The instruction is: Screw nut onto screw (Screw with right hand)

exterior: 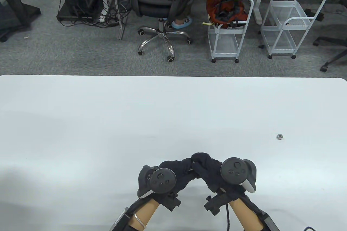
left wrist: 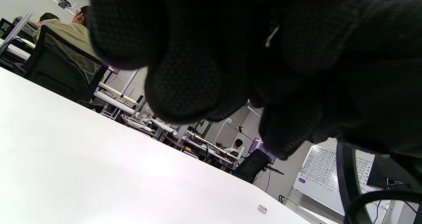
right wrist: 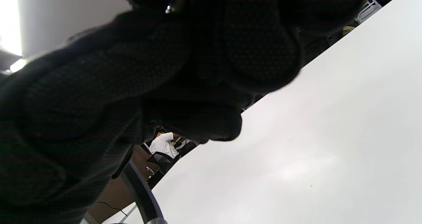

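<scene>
My two gloved hands meet fingertip to fingertip low over the table's near middle. My left hand [exterior: 181, 168] and right hand [exterior: 203, 165] both close their fingers around a small metal piece, the screw, which is almost wholly hidden. It shows only as a bright sliver in the left wrist view [left wrist: 273, 36] and as a glint in the right wrist view [right wrist: 171, 1]. A small silver nut [exterior: 279, 136] lies alone on the table to the right, well apart from both hands. It also shows in the left wrist view [left wrist: 262, 209].
The white table [exterior: 108, 122] spans the view, its far edge at mid-frame. Beyond it on the grey floor stand an office chair [exterior: 160, 3] and two white wire carts [exterior: 230, 38].
</scene>
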Demonstrator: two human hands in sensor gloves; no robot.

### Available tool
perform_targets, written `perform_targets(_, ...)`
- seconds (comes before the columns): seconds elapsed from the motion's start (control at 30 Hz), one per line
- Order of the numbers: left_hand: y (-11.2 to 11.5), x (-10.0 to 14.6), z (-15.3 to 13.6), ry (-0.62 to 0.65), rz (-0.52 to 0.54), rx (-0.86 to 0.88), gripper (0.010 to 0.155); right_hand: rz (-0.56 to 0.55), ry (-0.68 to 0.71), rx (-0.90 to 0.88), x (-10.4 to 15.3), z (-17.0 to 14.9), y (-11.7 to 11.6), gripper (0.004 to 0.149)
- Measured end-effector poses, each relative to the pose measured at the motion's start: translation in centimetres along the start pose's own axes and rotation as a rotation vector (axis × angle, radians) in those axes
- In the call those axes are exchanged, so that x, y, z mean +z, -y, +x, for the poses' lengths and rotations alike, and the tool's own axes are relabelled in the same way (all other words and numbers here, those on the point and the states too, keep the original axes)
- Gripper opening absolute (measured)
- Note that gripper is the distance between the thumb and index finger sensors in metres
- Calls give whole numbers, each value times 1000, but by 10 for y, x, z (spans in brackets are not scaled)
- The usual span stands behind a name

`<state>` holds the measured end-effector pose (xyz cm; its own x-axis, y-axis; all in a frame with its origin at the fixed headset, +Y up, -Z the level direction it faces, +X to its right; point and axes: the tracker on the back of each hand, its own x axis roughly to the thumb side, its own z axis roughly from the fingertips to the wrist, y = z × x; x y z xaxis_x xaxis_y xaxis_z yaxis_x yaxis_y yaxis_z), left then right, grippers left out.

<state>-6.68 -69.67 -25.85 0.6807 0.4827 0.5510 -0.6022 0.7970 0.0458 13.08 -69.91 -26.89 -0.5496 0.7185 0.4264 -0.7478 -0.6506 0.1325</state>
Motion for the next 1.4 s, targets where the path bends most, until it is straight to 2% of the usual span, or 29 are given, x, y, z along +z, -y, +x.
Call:
perform_targets(0.1,-1,0,-3,-25,12,-40,52,4,-1,89,-2,-5,11,53)
perform_targets(0.23,-1,0,-8,-55,16,-79,51,-37,-71,387,-7,-20,37,58)
perform_targets(0.33,-2,0,-11,-76,18,-57,52,-47,-186,622,-8,-40,60,62)
perform_targets(0.43,-2,-1,-13,-90,15,-36,51,-40,-404,743,-7,-64,86,66)
perform_targets(0.67,-1,-1,-14,-101,-3,-33,52,-23,-740,829,-16,-122,133,69)
perform_targets(0.83,-2,-1,-15,-98,0,-40,52,-2,-931,793,-23,-162,150,68)
perform_targets(0.97,-3,-1,-16,-104,7,-39,52,-3,-1033,746,-26,-188,156,66)
perform_targets(1.23,-4,-2,-19,-113,0,-53,52,74,-1194,690,-35,-232,155,62)
perform_targets(1.3,-4,-2,-20,-116,-2,-64,52,107,-1226,699,-38,-238,153,58)
perform_targets(1.4,-4,-2,-21,-123,-4,-65,52,98,-1211,798,-45,-240,150,55)
